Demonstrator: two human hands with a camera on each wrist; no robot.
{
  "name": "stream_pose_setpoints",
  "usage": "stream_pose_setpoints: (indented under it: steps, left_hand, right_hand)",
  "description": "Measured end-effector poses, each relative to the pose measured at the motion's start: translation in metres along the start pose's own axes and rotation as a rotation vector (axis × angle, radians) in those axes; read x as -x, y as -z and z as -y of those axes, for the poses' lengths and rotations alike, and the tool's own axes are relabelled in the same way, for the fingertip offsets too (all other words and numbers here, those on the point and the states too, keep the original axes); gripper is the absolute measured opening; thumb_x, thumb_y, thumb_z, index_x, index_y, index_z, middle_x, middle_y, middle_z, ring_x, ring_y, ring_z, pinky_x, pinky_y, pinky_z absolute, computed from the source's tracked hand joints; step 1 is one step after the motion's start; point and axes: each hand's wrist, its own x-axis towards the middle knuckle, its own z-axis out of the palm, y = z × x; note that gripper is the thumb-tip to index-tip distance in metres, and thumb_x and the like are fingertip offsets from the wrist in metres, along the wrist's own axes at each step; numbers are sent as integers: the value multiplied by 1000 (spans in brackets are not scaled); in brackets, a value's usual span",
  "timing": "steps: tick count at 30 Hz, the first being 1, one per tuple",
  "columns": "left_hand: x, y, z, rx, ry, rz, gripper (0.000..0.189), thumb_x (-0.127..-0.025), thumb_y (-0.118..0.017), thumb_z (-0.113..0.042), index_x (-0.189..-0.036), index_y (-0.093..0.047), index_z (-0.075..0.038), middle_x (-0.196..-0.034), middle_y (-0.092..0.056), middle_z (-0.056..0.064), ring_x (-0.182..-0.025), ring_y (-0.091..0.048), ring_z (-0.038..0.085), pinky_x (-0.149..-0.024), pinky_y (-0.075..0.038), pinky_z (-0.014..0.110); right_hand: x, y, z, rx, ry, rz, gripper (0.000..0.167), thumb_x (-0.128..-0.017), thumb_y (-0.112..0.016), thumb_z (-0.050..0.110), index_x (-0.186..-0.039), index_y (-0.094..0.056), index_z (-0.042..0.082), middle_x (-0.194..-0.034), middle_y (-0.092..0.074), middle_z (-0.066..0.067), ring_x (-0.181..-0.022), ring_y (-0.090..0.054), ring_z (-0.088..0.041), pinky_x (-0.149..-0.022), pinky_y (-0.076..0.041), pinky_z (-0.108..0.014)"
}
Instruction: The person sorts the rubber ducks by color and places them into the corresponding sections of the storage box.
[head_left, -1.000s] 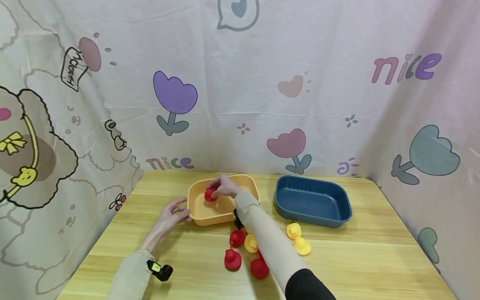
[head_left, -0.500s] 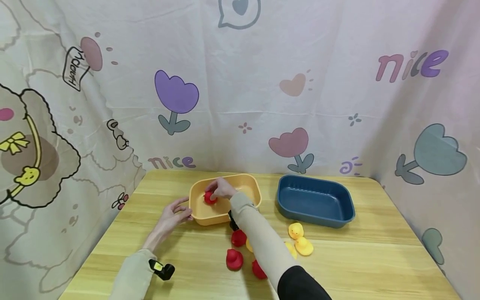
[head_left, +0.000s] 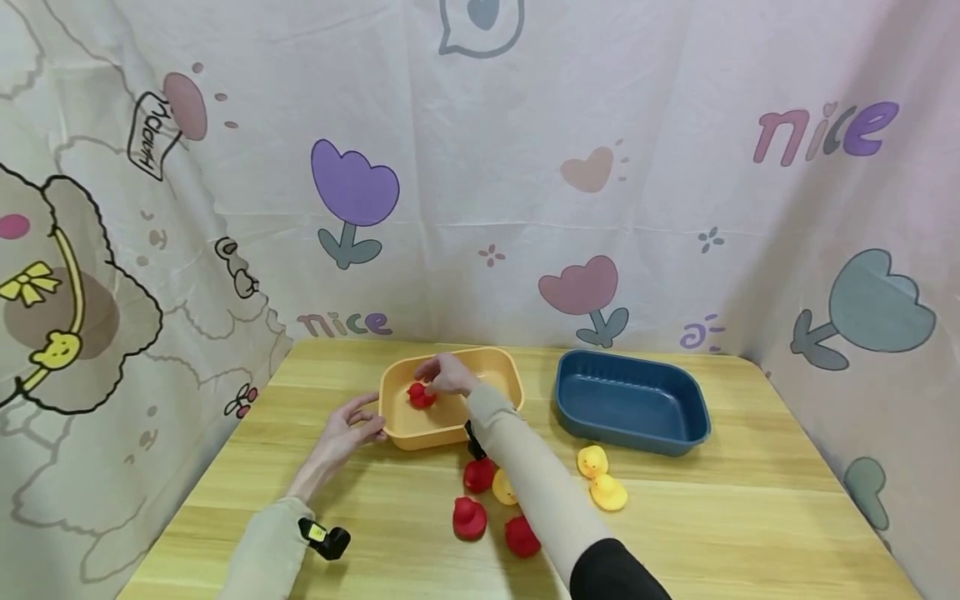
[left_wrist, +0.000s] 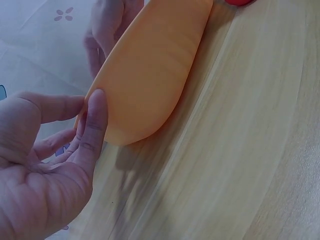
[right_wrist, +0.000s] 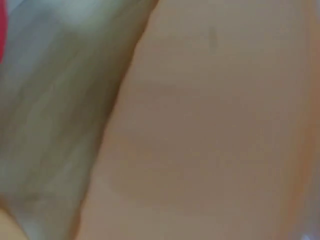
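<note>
In the head view a red rubber duck [head_left: 421, 397] sits inside the yellow-orange plastic bin [head_left: 408, 442]. My right hand [head_left: 450, 375] is over the bin at the duck's upper right, its fingers relaxed and the duck seemingly loose; whether a fingertip still touches it is hard to tell. At the bin's left end, my left hand [head_left: 347, 429] pinches the rim. The left wrist view has that hand [left_wrist: 55, 160] close up, thumb and finger on either side of the bin wall [left_wrist: 150, 75]. Only the blurred bin wall [right_wrist: 200, 125] fills most of the right wrist view.
A dark blue bin [head_left: 630, 437] stands at the right. Before the bins lie red ducks [head_left: 469, 520] and yellow ducks [head_left: 608, 492], some partly behind my right sleeve [head_left: 536, 479]. A printed curtain [head_left: 465, 167] hangs behind the wooden table [head_left: 720, 533].
The right hand has risen slightly away from the red duck, which now shows more fully in the bin. My left hand stays on the rim.
</note>
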Motion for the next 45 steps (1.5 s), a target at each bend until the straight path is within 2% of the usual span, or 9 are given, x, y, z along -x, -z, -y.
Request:
stream_pose_setpoints:
  steps: [6,12,16,18,24,30,37,41,45]
  left_hand:
    - [2,-2,0,3,6,-8,65,-97,-57,4,-154,-26,9,-99,-64,8,-76,-69,7,-80,-62,20]
    - [3,-5,-2,-15,14,-31,64,-97,-58,3,-154,-27,8,-98,-63,5,-76,-69,7,-80,-62,21]
    - [4,-5,-3,-24,13,-43,63,-98,-57,3,-153,-28,8,-98,-62,7,-75,-68,7,-80,-62,21]
    - [4,-5,-3,-27,10,-43,63,-98,-57,3,-153,-28,8,-98,-62,6,-75,-68,6,-79,-62,20]
    - [4,-5,-1,-35,0,-49,63,-97,-58,2,-153,-29,7,-98,-63,7,-75,-68,7,-78,-62,20]
    - [7,-6,0,-40,7,-50,63,-97,-59,2,-153,-30,6,-100,-63,9,-75,-69,8,-79,-62,20]
    - [8,-6,-2,-10,9,-45,63,-98,-57,2,-153,-28,8,-96,-61,3,-74,-69,7,-77,-62,20]
    - [8,-6,-3,-13,12,-49,63,-97,-58,3,-153,-28,8,-95,-61,3,-74,-69,7,-77,-62,20]
    - [7,-6,-3,-17,7,-48,64,-97,-58,3,-153,-28,7,-96,-62,5,-74,-68,7,-78,-62,20]
  right_hand:
    - [25,25,4,19,105,70,35,-85,-68,-7,-120,-67,-10,-120,-70,-25,-108,-69,-32,-91,-59,-24]
    - [63,49,0,71,202,72,29,-90,-69,-1,-118,-68,-8,-117,-72,-25,-102,-71,-26,-88,-60,-21]
    - [96,61,-3,55,260,68,26,-91,-68,0,-116,-69,-6,-114,-73,-22,-100,-71,-25,-89,-61,-24]
    - [115,65,-5,57,286,58,25,-92,-68,2,-116,-69,-5,-112,-73,-21,-100,-71,-26,-91,-61,-28]
    - [176,68,-18,56,281,-20,24,-93,-69,13,-115,-71,1,-108,-75,-19,-97,-70,-19,-92,-61,-42]
    - [225,60,-40,43,287,-105,21,-93,-71,15,-109,-72,1,-102,-75,-15,-90,-67,-8,-85,-62,-36]
    - [250,48,-55,-7,318,-183,18,-90,-74,13,-105,-71,3,-98,-73,-18,-87,-67,-12,-83,-61,-33]
    - [258,40,-61,-22,328,-194,20,-91,-74,15,-106,-70,2,-99,-73,-16,-86,-67,-18,-82,-61,-33]
    - [260,35,-65,-8,304,-182,23,-90,-75,19,-106,-71,3,-101,-74,-13,-90,-67,-27,-83,-60,-33]
